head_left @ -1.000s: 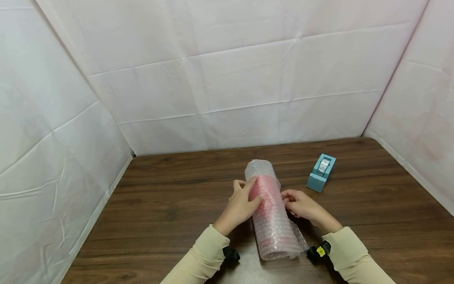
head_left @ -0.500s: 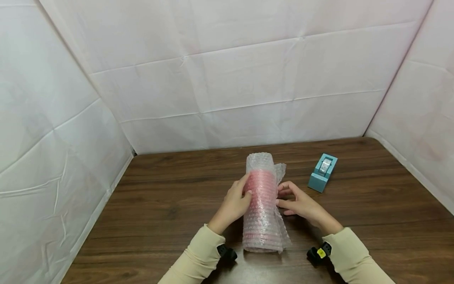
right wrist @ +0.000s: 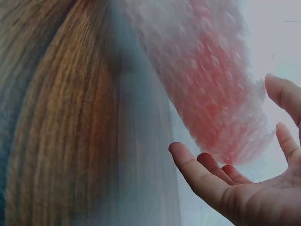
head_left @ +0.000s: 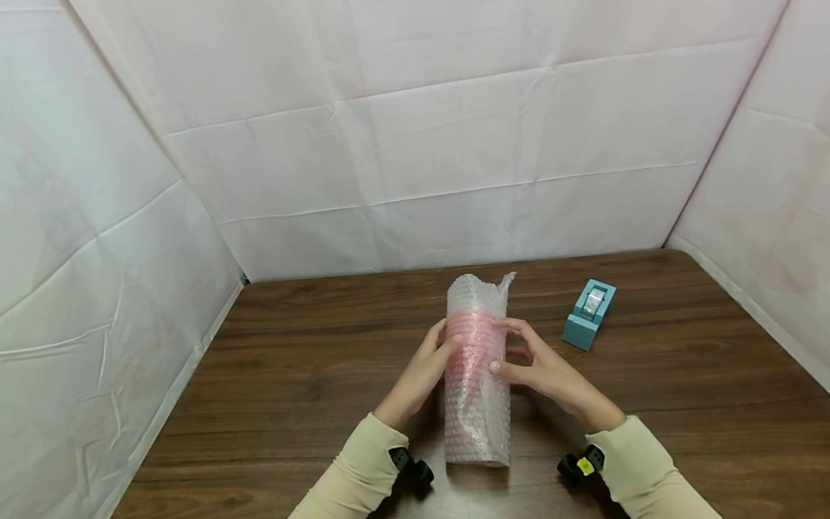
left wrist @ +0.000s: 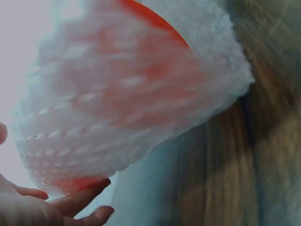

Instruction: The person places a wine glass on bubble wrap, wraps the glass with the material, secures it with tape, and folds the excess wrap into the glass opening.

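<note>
A long roll of clear bubble wrap (head_left: 476, 425) lies lengthwise at the middle of the table, with something red or pink inside it; a smooth red curved edge shows through in the left wrist view. My left hand (head_left: 419, 375) holds the roll's left side, thumb on top and fingers curved down around it. Against the right side is my right hand (head_left: 551, 375), thumb tip at the upper surface and fingers spread along the side. In the right wrist view its fingers (right wrist: 197, 179) look loose. At the far end, a corner of the wrap (head_left: 507, 281) sticks up.
A teal tape dispenser (head_left: 588, 315) with a roll of clear tape stands behind my right hand on the dark wood table (head_left: 311, 360). White cloth walls (head_left: 415, 144) enclose the back and both sides.
The roll has turned to point straighter away from me. Its loose edge on the right, which stuck out, now lies over the roll. My right hand has moved up onto that side.
</note>
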### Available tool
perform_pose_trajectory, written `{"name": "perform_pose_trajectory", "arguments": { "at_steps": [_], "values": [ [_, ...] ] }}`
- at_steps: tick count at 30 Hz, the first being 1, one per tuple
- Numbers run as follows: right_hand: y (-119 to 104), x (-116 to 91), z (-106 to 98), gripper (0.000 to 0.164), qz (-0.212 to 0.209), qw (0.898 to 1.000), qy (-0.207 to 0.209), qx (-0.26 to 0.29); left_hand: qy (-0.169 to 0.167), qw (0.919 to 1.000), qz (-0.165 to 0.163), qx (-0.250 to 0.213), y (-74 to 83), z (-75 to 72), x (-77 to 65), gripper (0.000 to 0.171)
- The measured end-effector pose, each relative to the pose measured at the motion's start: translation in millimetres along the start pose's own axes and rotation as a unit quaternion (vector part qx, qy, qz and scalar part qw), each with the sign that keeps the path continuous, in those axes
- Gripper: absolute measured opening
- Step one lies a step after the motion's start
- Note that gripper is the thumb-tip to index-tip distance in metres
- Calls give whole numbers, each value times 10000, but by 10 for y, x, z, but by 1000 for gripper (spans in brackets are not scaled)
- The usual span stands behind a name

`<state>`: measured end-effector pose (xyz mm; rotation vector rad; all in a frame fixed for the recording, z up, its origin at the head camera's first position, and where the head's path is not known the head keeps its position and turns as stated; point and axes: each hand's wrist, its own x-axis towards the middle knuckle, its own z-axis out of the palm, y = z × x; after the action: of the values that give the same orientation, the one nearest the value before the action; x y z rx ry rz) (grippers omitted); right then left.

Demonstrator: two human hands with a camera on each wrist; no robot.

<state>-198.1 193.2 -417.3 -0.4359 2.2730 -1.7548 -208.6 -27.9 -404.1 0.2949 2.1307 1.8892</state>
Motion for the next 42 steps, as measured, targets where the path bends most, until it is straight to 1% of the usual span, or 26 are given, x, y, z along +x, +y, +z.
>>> {"name": "perform_pose_trajectory", "arguments": {
  "at_steps": [2,4,7,9,11,16,21,25,28,33,37,42],
  "values": [
    [-15,-11,12,72,-131,9995,41,-269,-149,9988,-91,-460,-22,-3,6,66],
    [-23,-16,27,74,-249,9982,81,-546,-214,9969,-164,-741,-39,-5,12,69],
    [-26,-15,62,76,-473,9944,160,-936,-260,9957,-220,-861,-62,-10,18,71],
    [-28,-9,91,77,-586,9921,211,-1091,-281,9951,-258,-916,-74,-11,25,71],
    [-32,-8,121,79,-625,9913,250,-1135,-294,9942,-299,-988,-86,-12,27,72],
    [-58,-10,191,82,-578,9915,361,-1105,-331,9933,-368,-1044,-117,-15,37,76],
    [-83,-14,248,82,-640,9901,429,-1172,-434,9934,-326,-1012,-124,-19,24,81],
    [-95,-18,272,82,-638,9896,415,-1223,-351,9957,-373,-772,-136,-8,18,85],
    [-91,-18,274,81,-615,9893,402,-1260,-303,9959,-469,-708,-138,1,15,87],
    [-88,-22,268,81,-559,9896,344,-1281,-239,9959,-532,-690,-138,9,19,87],
    [-98,-29,254,82,-533,9901,280,-1269,-123,9960,-553,-689,-142,15,27,86],
    [-105,-36,210,78,-578,9886,233,-1371,18,9955,-614,-728,-156,26,30,85]
  ]
}}
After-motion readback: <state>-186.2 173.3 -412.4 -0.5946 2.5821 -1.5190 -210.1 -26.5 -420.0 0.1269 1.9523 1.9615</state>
